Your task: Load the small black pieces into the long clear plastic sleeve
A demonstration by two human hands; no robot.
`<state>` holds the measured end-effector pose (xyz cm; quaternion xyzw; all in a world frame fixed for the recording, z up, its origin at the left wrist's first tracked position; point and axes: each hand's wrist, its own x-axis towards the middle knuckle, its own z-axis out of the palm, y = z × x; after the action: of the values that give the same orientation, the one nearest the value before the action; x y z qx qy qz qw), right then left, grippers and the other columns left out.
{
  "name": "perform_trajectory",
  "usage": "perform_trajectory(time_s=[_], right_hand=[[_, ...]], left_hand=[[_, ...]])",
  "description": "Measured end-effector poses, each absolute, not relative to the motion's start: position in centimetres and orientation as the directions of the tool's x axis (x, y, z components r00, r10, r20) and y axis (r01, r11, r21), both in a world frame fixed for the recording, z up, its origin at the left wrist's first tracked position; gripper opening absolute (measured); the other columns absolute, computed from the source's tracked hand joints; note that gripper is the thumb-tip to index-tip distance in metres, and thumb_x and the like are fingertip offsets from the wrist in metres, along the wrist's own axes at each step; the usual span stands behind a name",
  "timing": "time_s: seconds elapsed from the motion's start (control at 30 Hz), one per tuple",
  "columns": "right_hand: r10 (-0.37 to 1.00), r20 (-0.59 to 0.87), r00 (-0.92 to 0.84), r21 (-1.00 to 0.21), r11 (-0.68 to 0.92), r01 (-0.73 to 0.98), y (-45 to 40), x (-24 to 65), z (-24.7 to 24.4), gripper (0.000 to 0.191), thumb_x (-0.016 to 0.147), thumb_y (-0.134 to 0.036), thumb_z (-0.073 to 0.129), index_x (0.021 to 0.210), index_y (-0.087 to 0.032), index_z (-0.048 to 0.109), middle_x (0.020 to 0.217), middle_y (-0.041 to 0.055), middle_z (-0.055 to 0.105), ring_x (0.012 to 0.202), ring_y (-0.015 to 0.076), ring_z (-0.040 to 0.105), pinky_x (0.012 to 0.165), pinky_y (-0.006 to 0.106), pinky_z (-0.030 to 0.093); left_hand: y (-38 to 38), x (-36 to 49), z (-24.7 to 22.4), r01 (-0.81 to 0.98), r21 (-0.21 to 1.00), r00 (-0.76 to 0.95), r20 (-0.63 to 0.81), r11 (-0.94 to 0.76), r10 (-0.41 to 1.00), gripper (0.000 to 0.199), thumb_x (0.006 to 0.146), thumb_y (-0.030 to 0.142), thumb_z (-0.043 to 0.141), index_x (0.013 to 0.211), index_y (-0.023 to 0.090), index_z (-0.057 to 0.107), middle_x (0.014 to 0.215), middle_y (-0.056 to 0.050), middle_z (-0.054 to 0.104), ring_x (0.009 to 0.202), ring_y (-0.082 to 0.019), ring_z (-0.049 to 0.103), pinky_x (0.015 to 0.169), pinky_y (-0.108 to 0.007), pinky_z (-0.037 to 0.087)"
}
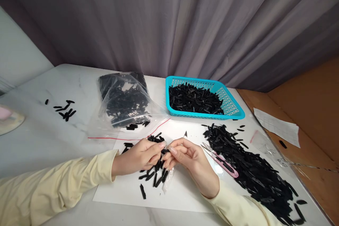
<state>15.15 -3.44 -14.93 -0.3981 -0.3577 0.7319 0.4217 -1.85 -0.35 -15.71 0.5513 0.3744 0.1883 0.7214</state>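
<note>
My left hand (148,153) and my right hand (185,153) meet above a white sheet (119,190), fingertips pinched close together. Between them is a small black strip (165,150), mostly covered by the fingers; its exact kind I cannot make out. Beneath and around the hands lies a loose pile of similar black strips (156,176). A small piece of clear plastic (168,180) shows below my right hand. To the right of that hand rest pink-handled scissors (225,165), against a long heap of black pieces (254,169).
A blue basket (206,116) full of black pieces stands at the back. Left of it lies a clear zip bag (127,102) of black pieces. Several strips (67,111) are scattered at left. A paper slip (278,125) and clear plastic bag (267,150) lie at right.
</note>
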Motion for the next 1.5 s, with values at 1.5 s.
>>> perform_trajectory(time_s=[1.5], right_hand=[[0.714, 0.349, -0.607, -0.548, 0.681, 0.486, -0.9, 12.0, -14.1, 0.015, 0.083, -0.006, 0.053, 0.082, -0.018, 0.061, 0.082, 0.0058, 0.066, 0.084, 0.0211, 0.053, 0.071, 0.034, 0.04]], left_hand=[[1.2, -2.6, -16.0, -0.204, 0.803, 0.79, -0.203, 0.56, 0.578, 0.045, 0.094, 0.047, 0.016, 0.08, 0.017, 0.048, 0.037, 0.009, 0.032, 0.022, -0.006, 0.02, 0.023, -0.016, 0.009]])
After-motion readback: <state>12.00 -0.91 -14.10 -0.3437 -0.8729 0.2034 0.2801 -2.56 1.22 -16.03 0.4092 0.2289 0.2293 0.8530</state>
